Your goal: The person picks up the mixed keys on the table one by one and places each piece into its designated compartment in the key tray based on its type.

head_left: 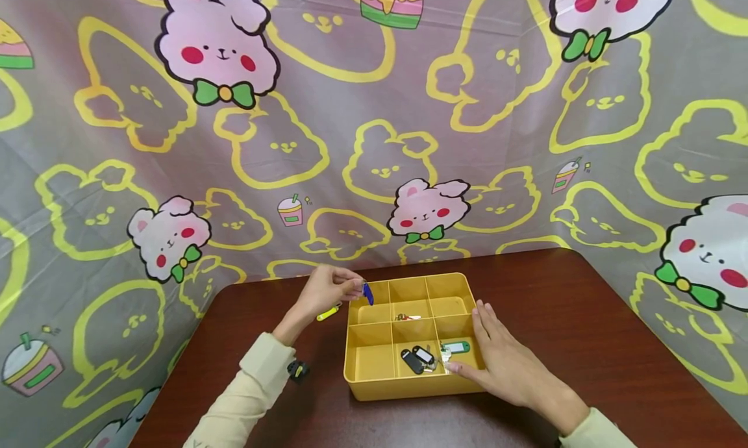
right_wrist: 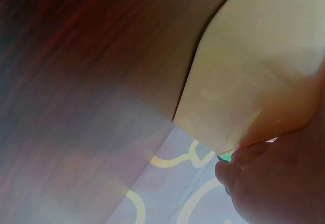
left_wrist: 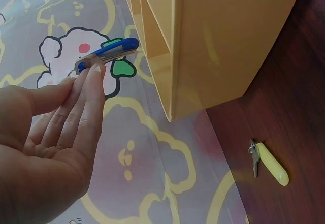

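Observation:
My left hand (head_left: 331, 290) pinches a key with a blue key tag (head_left: 367, 294) between thumb and fingertips, at the back left compartment of a yellow divided box (head_left: 374, 391). The left wrist view shows the blue tag jutting past the fingertips, its metal key alongside. My right hand (head_left: 514, 363) rests on the box's right side with fingers straight, the thumb over the front right compartment. That compartment holds a green key tag (head_left: 458, 347) with keys. Black key tags (head_left: 411, 361) with keys lie in the front middle one, and a red and white tag (head_left: 412, 317) in the back middle one.
A yellow key tag (left_wrist: 273, 164) with a key lies on the brown table (head_left: 543, 286), left of the box. Near the left cuff is a small black object (head_left: 298, 369). A cartoon-printed cloth (head_left: 327, 175) hangs behind the table and along its sides.

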`<state>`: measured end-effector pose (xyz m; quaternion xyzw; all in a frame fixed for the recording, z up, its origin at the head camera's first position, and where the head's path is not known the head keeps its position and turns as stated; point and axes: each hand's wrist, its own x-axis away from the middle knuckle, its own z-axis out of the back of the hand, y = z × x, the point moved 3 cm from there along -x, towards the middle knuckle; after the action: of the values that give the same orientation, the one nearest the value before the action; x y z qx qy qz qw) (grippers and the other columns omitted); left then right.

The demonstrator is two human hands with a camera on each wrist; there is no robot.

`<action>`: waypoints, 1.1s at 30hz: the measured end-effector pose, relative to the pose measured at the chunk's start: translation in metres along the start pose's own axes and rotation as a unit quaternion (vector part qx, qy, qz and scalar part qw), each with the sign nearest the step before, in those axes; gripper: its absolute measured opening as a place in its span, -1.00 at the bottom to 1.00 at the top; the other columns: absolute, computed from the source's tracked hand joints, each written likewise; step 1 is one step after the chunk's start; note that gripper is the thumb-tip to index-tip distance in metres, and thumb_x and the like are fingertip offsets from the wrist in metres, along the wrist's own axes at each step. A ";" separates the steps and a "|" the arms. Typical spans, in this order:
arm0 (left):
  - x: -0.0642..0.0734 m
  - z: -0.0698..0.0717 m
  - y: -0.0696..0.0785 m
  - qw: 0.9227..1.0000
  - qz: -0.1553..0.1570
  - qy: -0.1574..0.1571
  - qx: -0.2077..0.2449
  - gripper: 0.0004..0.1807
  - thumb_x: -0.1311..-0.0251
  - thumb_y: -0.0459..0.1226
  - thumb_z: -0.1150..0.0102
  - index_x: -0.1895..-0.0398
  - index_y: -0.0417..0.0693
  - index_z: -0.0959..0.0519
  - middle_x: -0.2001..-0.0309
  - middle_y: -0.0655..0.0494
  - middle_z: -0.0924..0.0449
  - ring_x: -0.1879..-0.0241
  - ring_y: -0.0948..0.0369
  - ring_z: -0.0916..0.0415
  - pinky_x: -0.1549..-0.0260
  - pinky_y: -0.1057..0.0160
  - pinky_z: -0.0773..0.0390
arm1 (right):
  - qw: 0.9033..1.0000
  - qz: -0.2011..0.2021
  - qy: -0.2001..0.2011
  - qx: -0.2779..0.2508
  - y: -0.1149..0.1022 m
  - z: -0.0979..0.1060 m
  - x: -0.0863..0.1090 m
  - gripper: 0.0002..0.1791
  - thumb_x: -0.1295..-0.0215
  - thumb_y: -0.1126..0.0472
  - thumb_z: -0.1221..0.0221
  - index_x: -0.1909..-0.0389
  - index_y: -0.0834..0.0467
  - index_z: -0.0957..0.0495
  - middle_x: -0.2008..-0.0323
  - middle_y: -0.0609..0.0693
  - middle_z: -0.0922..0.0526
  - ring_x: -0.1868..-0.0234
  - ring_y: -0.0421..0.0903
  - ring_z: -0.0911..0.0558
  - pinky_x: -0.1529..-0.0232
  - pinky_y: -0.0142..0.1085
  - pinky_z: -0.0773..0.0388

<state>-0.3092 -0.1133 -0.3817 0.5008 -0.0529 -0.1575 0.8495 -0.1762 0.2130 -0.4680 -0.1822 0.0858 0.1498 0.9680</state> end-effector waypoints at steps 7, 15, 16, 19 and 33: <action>-0.003 -0.002 0.005 1.000 -0.012 -0.009 -0.005 -0.81 -0.43 -0.34 -0.27 0.15 -0.31 -0.78 0.24 -0.19 -0.84 0.22 -0.05 -0.84 0.26 0.20 -0.82 | 1.000 -0.001 0.000 0.000 -0.001 0.001 0.001 0.29 -0.29 -0.59 -0.11 -0.58 0.45 -0.13 -0.67 0.36 -0.01 -0.67 0.33 -0.11 -0.58 0.21 -0.26; -0.007 -0.005 0.008 1.000 -0.010 -0.006 -0.012 -0.82 -0.41 -0.33 -0.30 0.16 -0.29 -0.79 0.27 -0.16 -0.84 0.27 0.01 -0.84 0.28 0.22 -0.82 | 1.000 0.001 -0.003 -0.004 -0.001 0.001 0.000 0.29 -0.30 -0.59 -0.09 -0.58 0.46 -0.12 -0.66 0.37 -0.02 -0.68 0.33 -0.09 -0.59 0.19 -0.25; -0.008 -0.006 0.008 1.000 -0.010 -0.006 -0.012 -0.82 -0.41 -0.33 -0.30 0.15 -0.29 -0.79 0.27 -0.16 -0.84 0.27 0.00 -0.84 0.28 0.22 -0.82 | 1.000 0.001 -0.003 -0.004 -0.001 0.001 0.000 0.29 -0.31 -0.59 -0.08 -0.58 0.46 -0.11 -0.66 0.38 -0.02 -0.68 0.33 -0.09 -0.59 0.19 -0.25; -0.011 -0.006 0.008 1.000 -0.007 -0.008 -0.008 -0.82 -0.41 -0.33 -0.29 0.15 -0.30 -0.79 0.27 -0.17 -0.84 0.24 -0.05 -0.84 0.27 0.22 -0.82 | 1.000 -0.001 -0.005 -0.004 -0.001 0.002 0.001 0.30 -0.30 -0.59 -0.08 -0.58 0.46 -0.11 -0.66 0.38 -0.03 -0.68 0.33 -0.09 -0.60 0.19 -0.24; -0.018 -0.007 0.008 1.000 0.006 -0.007 0.009 -0.80 -0.44 -0.35 -0.26 0.13 -0.36 -0.77 0.27 -0.22 -0.83 0.16 -0.22 -0.81 0.28 0.20 -0.82 | 1.000 -0.004 -0.006 -0.005 -0.001 0.002 0.001 0.30 -0.31 -0.59 -0.07 -0.59 0.45 -0.10 -0.67 0.37 -0.01 -0.68 0.33 -0.09 -0.60 0.18 -0.24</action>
<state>-0.3225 -0.0982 -0.3769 0.5065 -0.0635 -0.1551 0.8458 -0.1747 0.2133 -0.4658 -0.1867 0.0781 0.1480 0.9681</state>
